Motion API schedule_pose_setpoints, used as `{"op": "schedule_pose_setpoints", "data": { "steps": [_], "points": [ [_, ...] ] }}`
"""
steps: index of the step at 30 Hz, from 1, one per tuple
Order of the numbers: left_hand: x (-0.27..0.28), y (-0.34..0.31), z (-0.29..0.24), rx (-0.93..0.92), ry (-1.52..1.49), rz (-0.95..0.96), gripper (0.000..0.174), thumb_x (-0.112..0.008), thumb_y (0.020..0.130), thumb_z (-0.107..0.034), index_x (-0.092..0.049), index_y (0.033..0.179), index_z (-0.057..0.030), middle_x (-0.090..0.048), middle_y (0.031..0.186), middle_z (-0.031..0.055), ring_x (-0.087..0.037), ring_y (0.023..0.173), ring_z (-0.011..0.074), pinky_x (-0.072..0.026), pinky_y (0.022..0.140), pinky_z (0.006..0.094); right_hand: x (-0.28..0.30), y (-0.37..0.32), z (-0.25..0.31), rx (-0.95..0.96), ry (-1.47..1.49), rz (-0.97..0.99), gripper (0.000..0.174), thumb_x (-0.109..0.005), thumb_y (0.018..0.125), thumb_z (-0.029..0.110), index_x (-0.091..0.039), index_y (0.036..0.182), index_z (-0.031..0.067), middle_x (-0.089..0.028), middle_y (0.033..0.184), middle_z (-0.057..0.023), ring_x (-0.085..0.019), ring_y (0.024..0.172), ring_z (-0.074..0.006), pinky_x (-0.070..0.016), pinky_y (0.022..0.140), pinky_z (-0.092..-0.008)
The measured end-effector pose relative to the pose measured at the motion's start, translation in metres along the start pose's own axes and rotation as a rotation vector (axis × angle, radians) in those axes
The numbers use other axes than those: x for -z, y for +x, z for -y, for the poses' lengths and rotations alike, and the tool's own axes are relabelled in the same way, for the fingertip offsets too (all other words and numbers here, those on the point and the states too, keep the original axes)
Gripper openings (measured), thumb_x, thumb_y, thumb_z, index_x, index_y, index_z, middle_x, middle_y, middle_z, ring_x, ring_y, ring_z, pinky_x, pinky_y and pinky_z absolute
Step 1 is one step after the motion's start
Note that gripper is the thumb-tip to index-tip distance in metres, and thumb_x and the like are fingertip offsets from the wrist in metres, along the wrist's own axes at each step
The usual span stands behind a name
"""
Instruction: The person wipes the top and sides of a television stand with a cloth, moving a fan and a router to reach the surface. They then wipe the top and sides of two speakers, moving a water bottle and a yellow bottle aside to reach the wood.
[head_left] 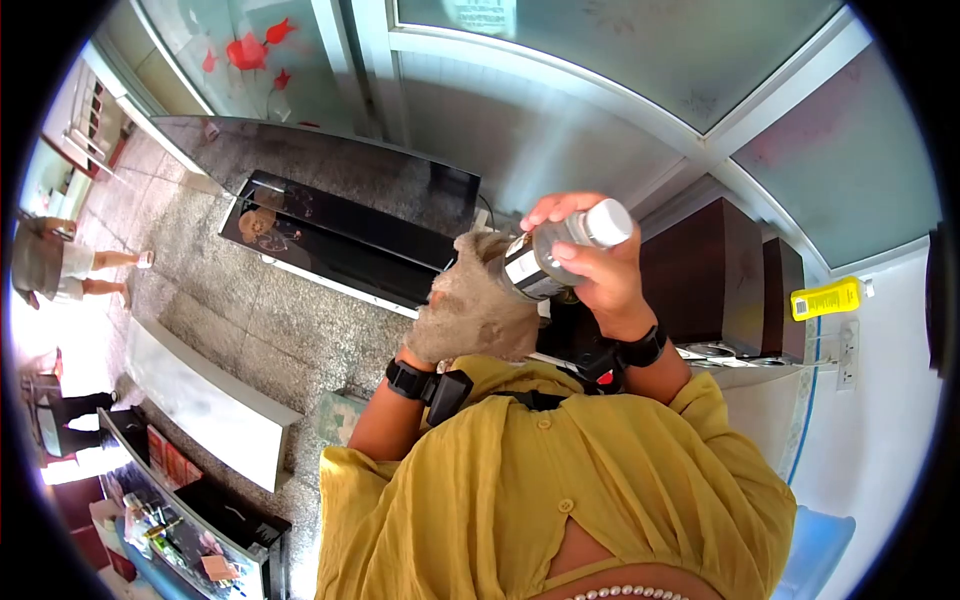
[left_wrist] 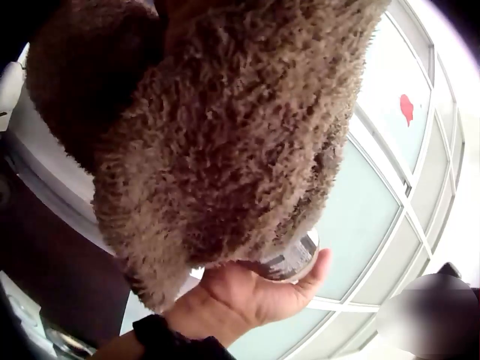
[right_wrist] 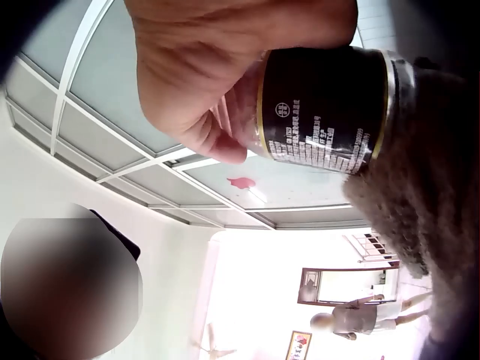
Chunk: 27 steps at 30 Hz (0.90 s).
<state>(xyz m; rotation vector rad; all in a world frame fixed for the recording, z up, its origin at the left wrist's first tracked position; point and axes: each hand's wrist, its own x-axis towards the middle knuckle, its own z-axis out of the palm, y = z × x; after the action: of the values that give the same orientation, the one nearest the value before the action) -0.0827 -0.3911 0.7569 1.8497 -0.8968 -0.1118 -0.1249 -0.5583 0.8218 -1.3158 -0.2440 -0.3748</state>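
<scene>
Right wrist: black, gold-edged label (right_wrist: 322,105) on the bottle (right_wrist: 251,101), print unreadably small — right fingers (right_wrist: 217,139) grip it. Head alone shows its white cap (head_left: 608,222); cloth (head_left: 470,310) hides left fingers — grip untellable.

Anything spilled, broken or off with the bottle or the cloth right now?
Nothing stands out. The right hand grips the bottle tilted, white cap on; the brown cloth wraps its base. No spill or damage shows.
</scene>
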Motion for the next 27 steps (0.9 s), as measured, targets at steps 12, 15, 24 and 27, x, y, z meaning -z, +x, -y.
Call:
{"op": "schedule_pose_setpoints", "data": {
  "steps": [12,15,24,27],
  "points": [
    [0.005,-0.024,0.051,-0.254,0.294,0.091,0.070,-0.071,0.079,-0.028,-0.039,0.137,-0.0041,-0.051,0.132,0.0111,-0.049,0.124,0.0222,-0.0360,0.107,0.0366,0.022,0.015,0.005,0.032,0.428,0.068,0.033,-0.056,0.066,0.012,-0.056,0.097,0.0005,-0.060,0.095,-0.0199,-0.060,0.096,-0.0354,-0.0474,0.090,-0.0459],
    [0.005,-0.032,0.061,-0.244,0.240,0.041,0.065,-0.067,0.084,-0.029,-0.040,0.139,-0.0055,-0.050,0.134,0.0119,-0.047,0.126,0.0247,-0.0351,0.109,0.0384,0.018,0.016,0.002,0.032,0.423,0.092,0.033,-0.057,0.069,0.015,-0.056,0.099,0.0004,-0.061,0.097,-0.0195,-0.061,0.096,-0.0346,-0.0478,0.090,-0.0454],
    [0.000,-0.054,0.072,0.138,-0.558,-0.021,0.065,-0.064,0.092,-0.020,-0.031,0.146,-0.0065,-0.043,0.142,0.0115,-0.042,0.131,0.0260,-0.0344,0.112,0.0388,0.017,0.015,-0.004,-0.322,0.277,-0.390,0.039,-0.056,0.095,0.031,-0.054,0.119,-0.0003,-0.062,0.113,-0.0160,-0.062,0.104,-0.0281,-0.0502,0.091,-0.0417],
    [0.012,-0.040,0.043,0.149,-0.787,-0.035,0.068,-0.065,0.090,-0.015,-0.029,0.147,-0.0059,-0.041,0.144,0.0122,-0.043,0.130,0.0259,-0.0365,0.111,0.0374,0.022,0.011,-0.010,-0.403,0.341,-0.446,0.034,-0.061,0.092,0.028,-0.057,0.111,0.0009,-0.063,0.106,-0.0138,-0.063,0.101,-0.0268,-0.0512,0.088,-0.0401]
  ]
}}
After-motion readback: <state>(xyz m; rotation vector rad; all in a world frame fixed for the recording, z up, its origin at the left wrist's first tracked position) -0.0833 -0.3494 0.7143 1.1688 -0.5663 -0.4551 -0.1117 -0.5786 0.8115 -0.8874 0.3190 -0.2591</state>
